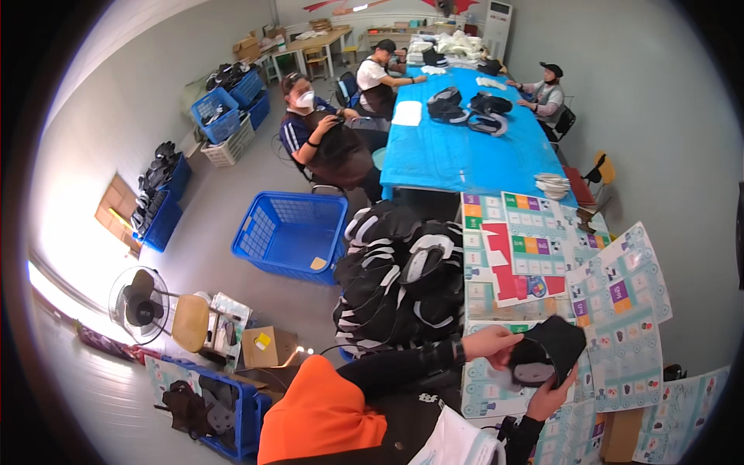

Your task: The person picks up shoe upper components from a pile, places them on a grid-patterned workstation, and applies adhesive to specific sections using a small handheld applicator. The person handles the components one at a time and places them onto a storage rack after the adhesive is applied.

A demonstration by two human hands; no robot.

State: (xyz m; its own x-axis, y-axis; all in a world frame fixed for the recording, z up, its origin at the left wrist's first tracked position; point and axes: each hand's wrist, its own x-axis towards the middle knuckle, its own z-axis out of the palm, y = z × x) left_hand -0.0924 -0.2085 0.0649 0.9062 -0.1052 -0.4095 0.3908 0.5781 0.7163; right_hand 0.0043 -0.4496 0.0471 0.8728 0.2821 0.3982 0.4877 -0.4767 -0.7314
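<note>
1. The left hand (492, 346) is pinching the left edge of a black cap (561, 341), while the right hand (550, 399) is gripping its lower right edge; the hands are staying apart, with the cap between them.
2. The cap is sitting just above the printed sheets (624, 341) at the near end of the work surface, its opening showing a grey inside.
3. The sheets are carrying teal borders, green, orange and purple blocks and small pictures; their lettering is appearing too small to read.
4. A small white mark (428, 398) is showing on the wearer's dark clothing, beside a bright orange cloth (325, 411).
5. Beyond the sheets, a blue cover (480, 163) is spreading over a long table, bearing black-and-grey pieces (490, 122) and a white stack (552, 186).
6. A heap of black-and-white pieces (399, 279) is lying left of the sheets, near a blue basket (267, 199).
7. Three co-workers are sitting around the blue-covered table; a fan (141, 304) is standing at left.
</note>
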